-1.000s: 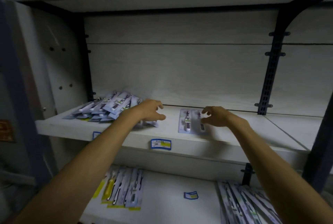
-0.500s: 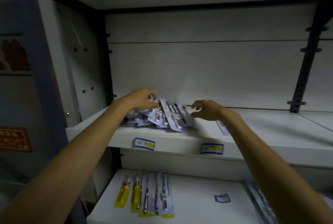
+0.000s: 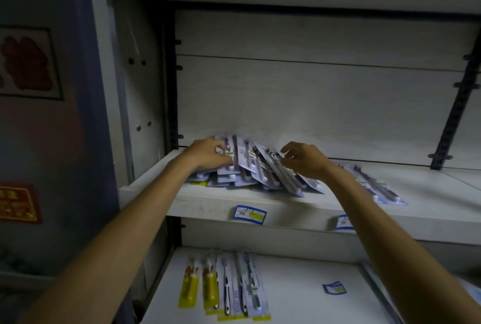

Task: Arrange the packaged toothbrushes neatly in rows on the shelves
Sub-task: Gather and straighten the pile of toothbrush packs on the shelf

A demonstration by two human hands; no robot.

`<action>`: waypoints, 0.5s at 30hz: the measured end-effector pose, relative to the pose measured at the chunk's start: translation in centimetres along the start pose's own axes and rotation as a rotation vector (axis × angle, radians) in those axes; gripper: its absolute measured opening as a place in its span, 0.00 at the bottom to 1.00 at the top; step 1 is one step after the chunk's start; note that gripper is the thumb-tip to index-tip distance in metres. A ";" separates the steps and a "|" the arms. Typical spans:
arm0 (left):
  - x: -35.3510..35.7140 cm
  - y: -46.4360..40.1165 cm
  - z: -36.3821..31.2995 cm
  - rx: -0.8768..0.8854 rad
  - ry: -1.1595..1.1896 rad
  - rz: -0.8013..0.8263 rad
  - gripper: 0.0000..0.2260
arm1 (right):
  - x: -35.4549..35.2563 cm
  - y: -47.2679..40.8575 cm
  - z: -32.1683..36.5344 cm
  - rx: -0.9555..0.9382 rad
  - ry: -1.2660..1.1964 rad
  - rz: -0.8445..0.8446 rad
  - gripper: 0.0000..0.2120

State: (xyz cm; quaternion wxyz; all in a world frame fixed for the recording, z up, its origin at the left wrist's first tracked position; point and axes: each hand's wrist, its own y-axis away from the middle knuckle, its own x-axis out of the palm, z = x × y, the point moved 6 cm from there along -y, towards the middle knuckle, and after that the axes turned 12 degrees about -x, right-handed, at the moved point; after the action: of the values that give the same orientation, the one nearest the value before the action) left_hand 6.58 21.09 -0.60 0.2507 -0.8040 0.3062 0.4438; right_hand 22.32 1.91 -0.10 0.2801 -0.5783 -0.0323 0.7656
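A loose pile of lilac packaged toothbrushes [image 3: 250, 167] lies at the left end of the middle shelf [image 3: 208, 202]. My left hand [image 3: 205, 153] rests on the pile's left side, fingers curled over the upper packs. My right hand [image 3: 304, 159] touches the pile's right side, its fingertips pinching the edge of a tilted pack. A separate pack [image 3: 374, 185] lies flat on the shelf to the right, partly behind my right forearm.
On the lower shelf [image 3: 299, 305] a row of yellow and white toothbrush packs [image 3: 226, 284] lies at the left. Blue price tags [image 3: 249, 215] hang on the shelf edge. A dark upright bracket [image 3: 453, 112] stands at the right, a side panel at the left.
The view has shifted left and both hands have closed in on the pile. My right hand moved from above the single pack to the pile's right side and now touches it.
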 end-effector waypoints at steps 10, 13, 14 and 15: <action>0.7 -0.3 -1.5 -0.113 0.060 -0.034 0.17 | -0.1 1.4 -1.7 -0.007 -0.025 -0.045 0.15; 0.7 -0.3 -1.4 -0.154 0.117 -0.055 0.21 | -0.4 1.7 -2.3 0.000 -0.035 -0.050 0.15; 0.5 -0.3 -1.5 -0.154 0.131 -0.069 0.21 | -0.5 1.8 -2.5 0.002 -0.038 -0.058 0.15; 0.3 -0.5 -1.5 -0.151 0.151 -0.086 0.20 | -0.6 1.9 -2.6 0.004 -0.042 -0.066 0.15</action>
State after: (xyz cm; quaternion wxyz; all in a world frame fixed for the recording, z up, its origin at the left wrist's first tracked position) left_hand 7.87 20.33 -0.12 0.1846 -0.8641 0.2551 0.3927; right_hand 24.07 -0.67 -1.19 0.3058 -0.5602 -0.0555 0.7679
